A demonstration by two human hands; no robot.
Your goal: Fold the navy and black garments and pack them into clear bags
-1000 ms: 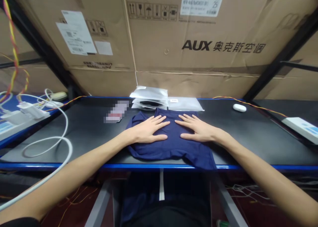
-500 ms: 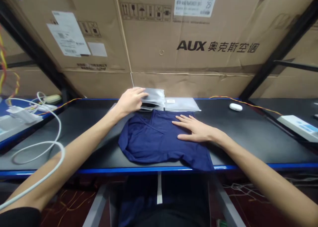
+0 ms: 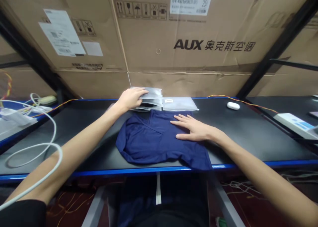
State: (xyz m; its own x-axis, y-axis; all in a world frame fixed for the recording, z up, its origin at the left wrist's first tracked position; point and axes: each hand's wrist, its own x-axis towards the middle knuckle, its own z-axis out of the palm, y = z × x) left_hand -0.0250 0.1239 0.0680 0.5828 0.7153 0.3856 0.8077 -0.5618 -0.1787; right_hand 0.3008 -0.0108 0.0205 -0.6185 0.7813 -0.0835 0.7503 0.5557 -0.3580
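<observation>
Head view: my right hand (image 3: 192, 128) lies open upon the cloth (image 3: 146, 146), long sideways. Beyond it, my left hand (image 3: 130, 98) touches the bags (image 3: 154, 94); its grip I cannot tell.

"What lies just below the frame's centre?"
"The garment (image 3: 149, 141), on the tabletop (image 3: 238, 134), the right hand (image 3: 192, 129) on its right part."
"And behind it?"
"A stack of pouches (image 3: 154, 94), the left hand (image 3: 131, 98) at its left end; a single pouch (image 3: 180, 104) just right. Cardboard (image 3: 144, 51) spans the frame's top."
</observation>
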